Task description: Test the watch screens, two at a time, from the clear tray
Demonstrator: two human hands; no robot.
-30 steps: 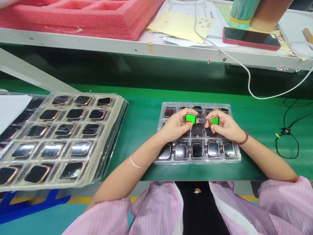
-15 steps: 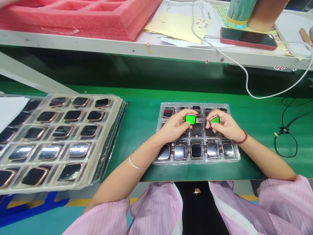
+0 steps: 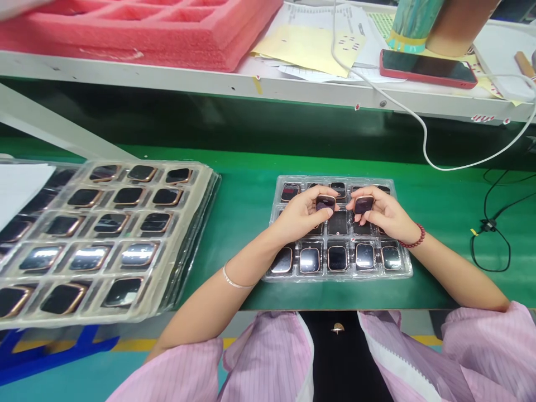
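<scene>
My left hand (image 3: 305, 212) is closed round a smartwatch case (image 3: 325, 202) with no strap, thumb on its dark screen. A second smartwatch case (image 3: 363, 205), gold-rimmed and dark-screened, sits between the thumb and fingers of my right hand (image 3: 384, 213). Both are held side by side above a clear plastic tray (image 3: 339, 276). More square watch cases lie in its compartments, such as a watch case (image 3: 337, 258) in the front row. My hands hide part of the middle and back rows.
To the left stands a stack of trays (image 3: 205, 215) filled with watch cases, partly under white paper (image 3: 20, 190). A white shelf (image 3: 188, 78) crosses above, bearing pink foam (image 3: 234, 42), papers and a phone (image 3: 427, 68). A white cable (image 3: 425, 137) droops from it; a black cable (image 3: 489, 223) lies right.
The screens of both held watch cases were bright green and are now dark, with small faint marks on the left one. My hands have barely moved.
</scene>
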